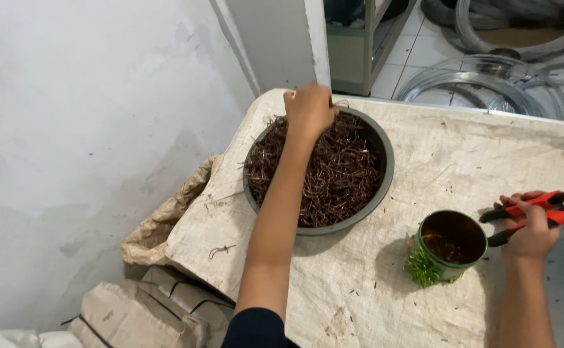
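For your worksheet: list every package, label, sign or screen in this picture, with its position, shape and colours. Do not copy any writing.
Green tin: round, open, right on the table beside the right hand, leafy green label.
Brown paper sacks: flat, stacked on the floor at lower left.
Crumpled tan sack: against the table's left edge.
No signs or screens.

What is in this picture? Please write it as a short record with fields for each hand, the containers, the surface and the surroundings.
left hand: left hand reaches into the basin, fingers closed among the brown wire pieces
right hand: right hand grips the pliers with red and black handles
container: open green can stands beside the right hand, apart from the basin
surface: table covered with woven sacking
surroundings: paper sacks on the floor at the left; wire coils behind the table
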